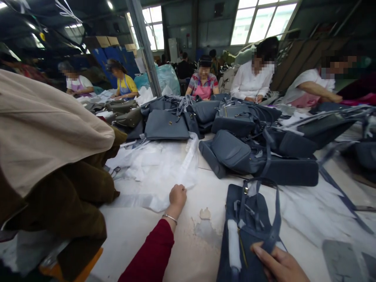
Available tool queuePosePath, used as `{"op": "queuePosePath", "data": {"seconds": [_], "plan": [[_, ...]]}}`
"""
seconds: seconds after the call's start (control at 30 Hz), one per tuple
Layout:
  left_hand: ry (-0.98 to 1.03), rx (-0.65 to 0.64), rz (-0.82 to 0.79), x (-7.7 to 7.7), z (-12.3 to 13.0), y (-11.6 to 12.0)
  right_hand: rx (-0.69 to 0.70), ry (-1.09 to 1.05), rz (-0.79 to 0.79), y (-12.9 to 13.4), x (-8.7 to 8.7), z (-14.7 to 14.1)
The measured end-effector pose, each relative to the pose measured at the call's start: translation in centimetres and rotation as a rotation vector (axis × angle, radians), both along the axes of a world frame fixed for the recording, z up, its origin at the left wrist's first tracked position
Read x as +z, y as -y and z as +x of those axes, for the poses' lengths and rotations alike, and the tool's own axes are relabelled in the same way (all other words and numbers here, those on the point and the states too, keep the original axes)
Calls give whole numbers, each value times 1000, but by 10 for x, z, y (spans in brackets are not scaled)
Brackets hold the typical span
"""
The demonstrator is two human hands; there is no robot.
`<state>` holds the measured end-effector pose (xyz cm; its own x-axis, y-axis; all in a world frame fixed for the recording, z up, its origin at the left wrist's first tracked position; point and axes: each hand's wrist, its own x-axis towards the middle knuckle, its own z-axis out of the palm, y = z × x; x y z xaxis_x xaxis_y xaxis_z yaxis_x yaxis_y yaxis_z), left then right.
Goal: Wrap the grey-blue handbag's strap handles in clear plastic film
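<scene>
At the near counter (pixel 132 231) edge lies a slate-blue handbag (pixel 246 235), straps loose, white paper roll tucked inside. Right hand (pixel 279 264) rests on it, fingers flat, open. Left hand (pixel 177 197) pinches white tissue paper (pixel 164 164). More blue handbags (pixel 235 117) piled behind.

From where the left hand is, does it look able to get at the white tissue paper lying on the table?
Probably yes. The left hand already seems closed on the edge of the white tissue paper, with nothing lying between them. The right hand is occupied with the blue handbag.
</scene>
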<state>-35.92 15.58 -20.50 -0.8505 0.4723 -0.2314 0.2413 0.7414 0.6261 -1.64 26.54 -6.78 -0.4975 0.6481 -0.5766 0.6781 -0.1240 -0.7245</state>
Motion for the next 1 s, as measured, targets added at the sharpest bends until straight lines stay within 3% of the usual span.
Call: {"op": "queuePosePath", "data": {"seconds": [0.17, 0.3, 0.43, 0.6, 0.7, 0.83, 0.93, 1.0], "plan": [[128, 129, 135, 23, 8, 13, 155, -118, 38, -14, 2, -8], [303, 282, 278, 56, 44, 17, 224, -215, 18, -21, 16, 6], [393, 306, 491, 108, 114, 16, 274, -389, 6, -29, 37, 37], [504, 271, 852, 184, 220, 6, 447, -627, 126, -35, 66, 62], [546, 219, 914, 213, 273, 2, 602, -662, 116, -32, 84, 72], [508, 197, 948, 219, 316, 9, 859, -728, -125, -20, 96, 92], [384, 181, 796, 208, 333, 25, 792, -743, -260, -13, 94, 110], [156, 79, 629, 204, 342, 39, 674, -749, -378, -11, 91, 117]]}}
